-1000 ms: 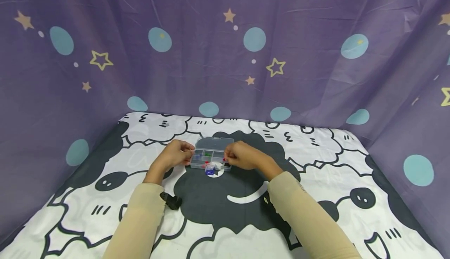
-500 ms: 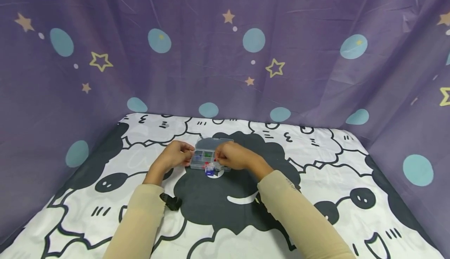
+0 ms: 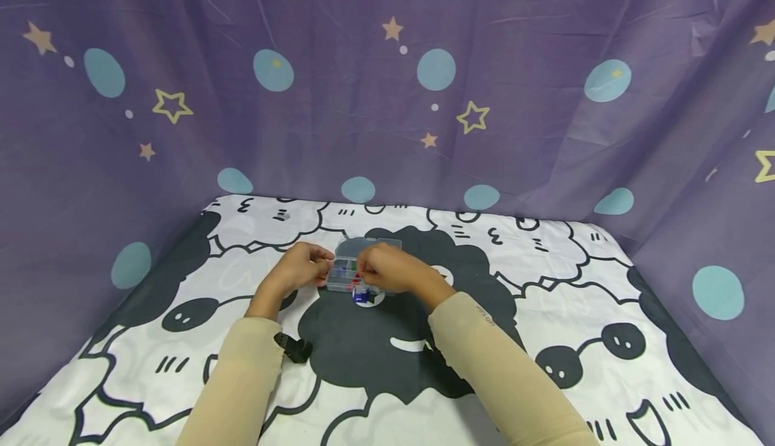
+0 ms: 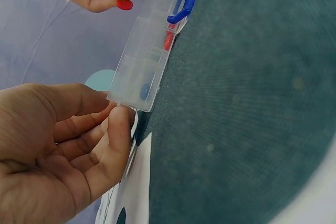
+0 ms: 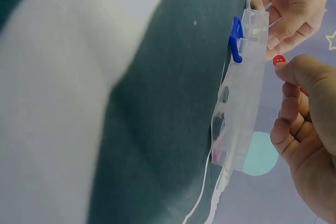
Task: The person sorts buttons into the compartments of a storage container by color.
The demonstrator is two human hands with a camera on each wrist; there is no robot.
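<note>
A clear plastic compartment box (image 3: 339, 286) lies on the cloth with its lid (image 3: 353, 248) raised at the back. My left hand (image 3: 299, 268) pinches the box's left end between thumb and fingers, as the left wrist view shows closely. Above the box, my right hand (image 3: 390, 268) holds a small red button (image 5: 279, 60) between thumb and finger; its holes show in the right wrist view. Through the wall I see red pieces (image 4: 168, 39) and a blue piece (image 4: 144, 91) inside. A blue plastic clip-like piece (image 5: 235, 40) sits at the box's front. My right hand hides the right compartments.
A sheep-patterned cloth (image 3: 387, 352) covers the table. Near my left sleeve is a small black object (image 3: 293, 348), which looks fixed to the wrist. Behind the table hangs a purple curtain (image 3: 363, 130) with stars and dots.
My right hand has moved left across the box, from its right end to around the middle, with the red button. The left hand stays at the left end.
</note>
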